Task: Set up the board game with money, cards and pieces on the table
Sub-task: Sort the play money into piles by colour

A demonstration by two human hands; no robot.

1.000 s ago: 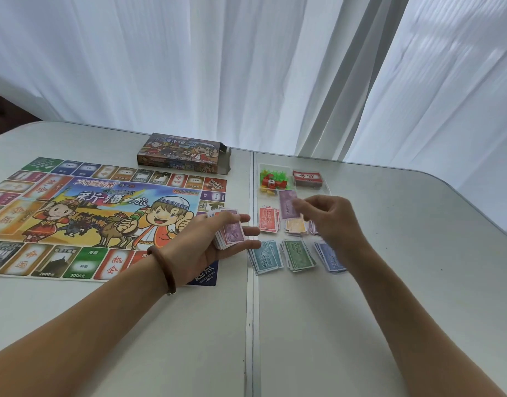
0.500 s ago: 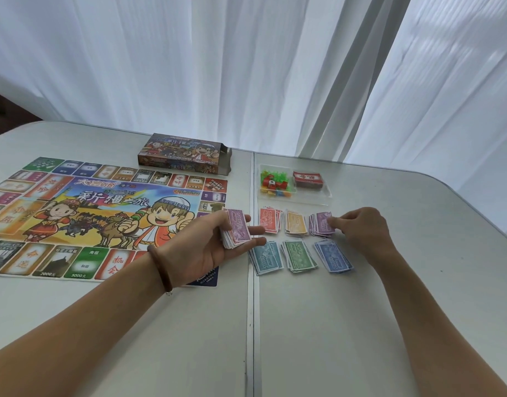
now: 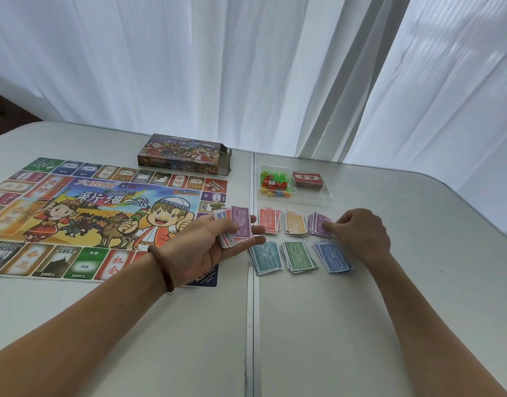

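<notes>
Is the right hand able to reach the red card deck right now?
Probably yes: the right hand touches the purple bills, and the red card deck lies just beyond, uncovered in the clear tray.

White sheer curtains (image 3: 189, 67) hang in vertical folds across the whole background. A dark surface (image 3: 3, 110) shows at the left edge.

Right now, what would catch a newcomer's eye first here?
The bright board covers the table's left side. Right of it lie six sorted money piles, with the right hand pinching the purple pile. The left hand holds a mixed wad.
</notes>
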